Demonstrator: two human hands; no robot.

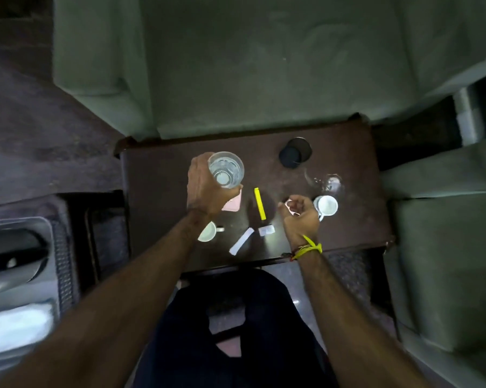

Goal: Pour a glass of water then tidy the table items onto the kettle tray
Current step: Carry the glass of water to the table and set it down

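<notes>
My left hand (201, 189) grips a clear glass (226, 169) with water in it, held over the left half of the dark wooden table (356, 219). My right hand (300, 217) is curled, its fingertips pinched on a small pink sachet (289, 206) at the table's surface. Loose on the table lie a yellow stick sachet (259, 203), two white sachets (240, 241) (265, 230) and a pink packet (233, 205) partly under my left hand. One white cup (327, 205) stands right of my right hand; another (208, 233) sits under my left wrist. The grey kettle tray (44, 228) is off to the left.
Dark round coasters (294, 154) lie at the table's back, with an empty clear glass (324, 180) just in front of them. A green sofa (264, 65) runs behind the table and a green seat (443, 247) stands to the right. My dark-clothed legs are below the front edge.
</notes>
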